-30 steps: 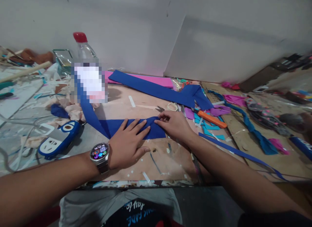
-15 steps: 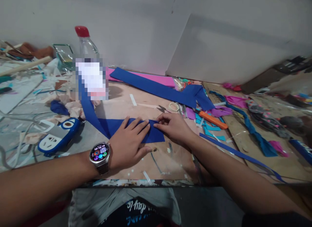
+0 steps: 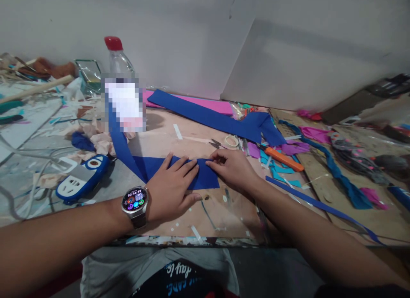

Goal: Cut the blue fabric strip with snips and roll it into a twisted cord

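Observation:
A wide blue paper strip (image 3: pixel 205 178) lies across the table, its left part folded over and running up toward the bottle. My left hand (image 3: pixel 174 185), with a smartwatch (image 3: pixel 135 200) on the wrist, rests flat on the strip, fingers stretched out and a little apart. At the strip's upper right edge, my right hand (image 3: pixel 229 167) has thumb and forefinger pinched together on the paper. The fingertips partly hide that edge. Behind the hands lie another blue paper strip (image 3: pixel 205 116), small scissors (image 3: pixel 215 143) and a roll of tape (image 3: pixel 231 141).
A red-capped bottle (image 3: pixel 121 63) stands at the back left with a blurred phone-like screen (image 3: pixel 124 103) before it. A blue-and-white power strip (image 3: pixel 81 178) with cables lies left. Rightward are an orange-handled cutter (image 3: pixel 283 158), a thin blue strip (image 3: pixel 317 202) and coloured scraps.
The whole view has shifted slightly, so things appear a little further right. Both hands stay in nearly the same place on the blue paper strip.

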